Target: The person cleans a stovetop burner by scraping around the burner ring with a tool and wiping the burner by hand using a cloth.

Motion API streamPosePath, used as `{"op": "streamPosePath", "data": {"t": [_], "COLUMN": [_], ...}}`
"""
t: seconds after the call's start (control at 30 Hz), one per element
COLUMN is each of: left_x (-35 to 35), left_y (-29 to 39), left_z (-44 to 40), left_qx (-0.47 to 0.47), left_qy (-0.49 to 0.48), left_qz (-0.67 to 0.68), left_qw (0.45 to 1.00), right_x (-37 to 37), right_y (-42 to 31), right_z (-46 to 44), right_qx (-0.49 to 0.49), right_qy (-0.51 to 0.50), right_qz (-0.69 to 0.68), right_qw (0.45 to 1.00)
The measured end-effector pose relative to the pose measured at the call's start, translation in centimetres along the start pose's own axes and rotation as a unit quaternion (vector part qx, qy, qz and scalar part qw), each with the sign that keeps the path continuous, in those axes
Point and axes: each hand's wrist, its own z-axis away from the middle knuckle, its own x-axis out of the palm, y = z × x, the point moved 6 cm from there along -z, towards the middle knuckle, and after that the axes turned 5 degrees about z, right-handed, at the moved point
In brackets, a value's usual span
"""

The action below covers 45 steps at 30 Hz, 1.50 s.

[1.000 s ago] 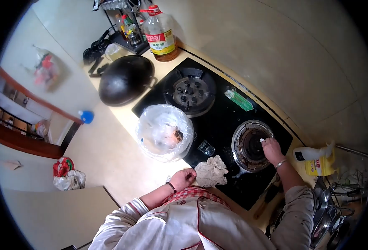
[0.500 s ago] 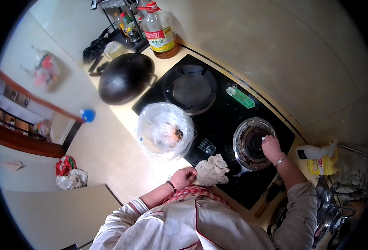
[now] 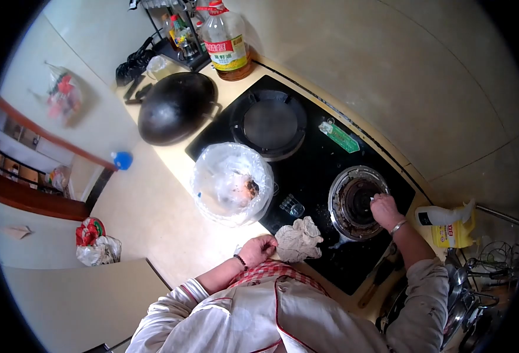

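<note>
My right hand (image 3: 386,213) is closed over the right side of a dirty, rust-brown gas burner (image 3: 344,203) with a shiny metal ring. A small whitish bit shows at its fingertips; what it belongs to is hidden. Low in the middle, my left hand (image 3: 257,251) is curled, its fingertips on the edge of a crumpled beige cloth (image 3: 299,240) at the stove's front edge. Left of the cloth stands a basin lined with a clear plastic bag (image 3: 212,203), with dark and orange scraps inside.
The black glass stovetop (image 3: 315,176) has a second burner (image 3: 271,125) at the back left. An upturned wok (image 3: 177,109) and an oil bottle (image 3: 229,53) stand behind on the left. At right are a spray bottle (image 3: 441,216), a yellow container (image 3: 450,236) and several metal utensils (image 3: 459,294).
The view has shifted very slightly. Both hands stay in nearly the same places, the right one at the burner and the left one at the cloth.
</note>
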Motion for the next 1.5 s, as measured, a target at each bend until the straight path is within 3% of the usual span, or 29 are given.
{"op": "streamPosePath", "data": {"t": [0.23,0.47,0.7,0.77,0.8,0.87,0.9,0.93,0.97,1.1,1.17,1.23,1.3,1.37,1.43,1.5], "left_x": [-0.2,-0.3,-0.1,0.0,-0.2,-0.1,-0.2,-0.2,-0.2,-0.2,-0.2,-0.3,-0.2,-0.2,-0.2,-0.3], "left_y": [0.4,1.1,0.0,-1.3,-0.2,0.1,0.1,0.0,-0.2,-0.2,0.1,0.4,0.3,-0.4,-0.5,-0.8], "left_z": [0.0,0.1,0.0,-0.4,-0.2,-0.2,-0.2,-0.2,-0.2,-0.3,-0.3,-0.2,-0.3,-0.5,-0.5,-0.6], "left_qx": [-0.004,0.001,-0.006,0.038,0.016,0.003,0.004,-0.005,-0.016,-0.016,-0.013,-0.012,-0.012,-0.021,-0.017,-0.014], "left_qy": [0.004,0.007,0.007,0.022,0.017,0.010,0.010,0.006,0.005,0.001,-0.005,0.000,-0.002,-0.004,-0.005,-0.003], "left_qz": [-0.021,-0.042,-0.010,-0.013,0.003,-0.014,-0.009,-0.001,0.007,0.020,0.018,0.029,0.034,0.038,0.022,0.019], "left_qw": [1.000,0.999,1.000,0.999,1.000,1.000,1.000,1.000,1.000,1.000,1.000,1.000,0.999,0.999,1.000,1.000], "right_x": [0.5,0.0,-0.2,0.1,0.8,3.1,2.0,3.6,2.3,3.4,2.4,2.7,3.1,4.9,6.4,6.9], "right_y": [0.7,0.2,0.6,0.6,0.9,1.4,1.5,1.9,1.8,3.0,3.0,3.5,4.0,3.6,2.9,2.0], "right_z": [0.6,0.7,0.4,0.2,0.2,-0.3,0.3,0.0,0.6,1.7,2.5,4.0,5.7,7.0,7.9,8.2], "right_qx": [0.090,0.187,0.227,0.241,0.243,0.209,0.250,0.217,0.259,0.269,0.202,0.215,0.276,0.317,0.339,0.330], "right_qy": [-0.088,-0.074,-0.122,-0.127,-0.126,-0.126,-0.158,-0.122,-0.169,-0.208,-0.156,-0.112,-0.034,-0.018,0.031,0.038], "right_qz": [-0.103,-0.230,-0.317,-0.303,-0.363,-0.366,-0.443,-0.454,-0.497,-0.556,-0.719,-0.750,-0.804,-0.797,-0.830,-0.846], "right_qw": [0.987,0.952,0.913,0.913,0.891,0.898,0.847,0.855,0.811,0.758,0.646,0.615,0.526,0.514,0.441,0.418]}}
